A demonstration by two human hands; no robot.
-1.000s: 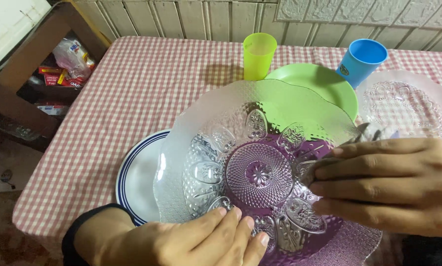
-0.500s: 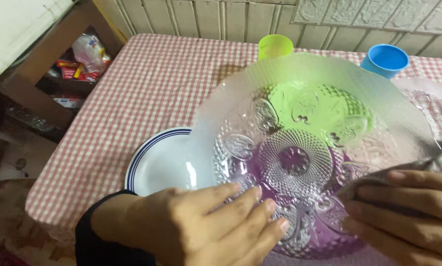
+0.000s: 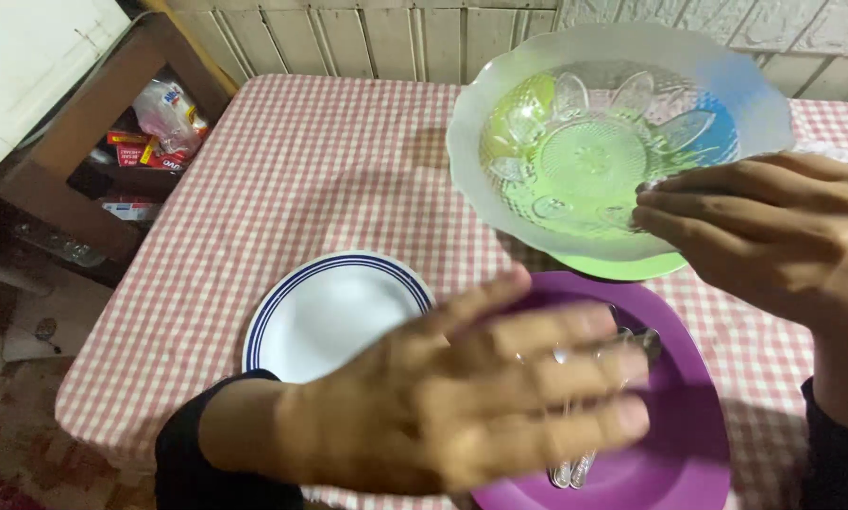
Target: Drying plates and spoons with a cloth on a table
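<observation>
— Over the purple plate, what was nearest?
— The left hand, fingers spread flat, gripping nothing, above blurred cutlery.
— And beyond that plate?
— The right hand pinched the clear glass dish by its rim, held above the green plate on the checked worktop.

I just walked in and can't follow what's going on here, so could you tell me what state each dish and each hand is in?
Clear patterned glass bowl: lifted off the table, tilted, held at its rim.
Right hand: gripping the glass bowl.
Left hand: open, fingers spread, blurred, over the purple plate.
Purple plate: flat on the table, cutlery lying in it.
White blue-rimmed plate: flat, empty.
Green plate: mostly hidden under the bowl.
</observation>
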